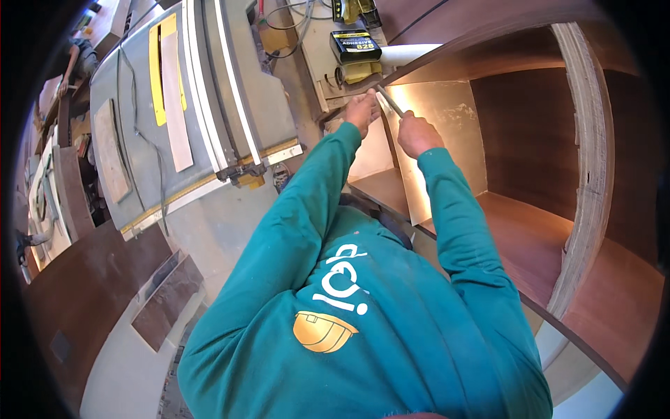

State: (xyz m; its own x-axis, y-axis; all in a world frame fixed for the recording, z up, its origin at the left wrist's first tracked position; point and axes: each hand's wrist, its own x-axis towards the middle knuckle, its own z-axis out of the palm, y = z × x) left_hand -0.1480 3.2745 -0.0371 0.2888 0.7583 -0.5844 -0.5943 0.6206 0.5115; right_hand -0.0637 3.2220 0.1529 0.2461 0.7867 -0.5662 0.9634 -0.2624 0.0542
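Note:
My right hand (419,134) is wrapped round the end of a slim grey file-like tool (392,102). The tool slants up and left across the top edge of a cabinet's upright panel (417,185), whose face shines with light. Close to the tool's far tip, my left hand (361,113) is closed at the corner of that panel. What its fingers grip is hidden. Both arms reach forward in green sleeves. The brown wooden cabinet (523,209) lies open to the right, with compartments beside the panel.
A table saw (202,91) stands left, with wood strips (178,105) and a cable on it. Ahead, a black adhesive box (354,46) sits on a wooden board (322,84). A thick raw-edged divider (586,160) spans the cabinet. Brown panels (91,300) lie lower left.

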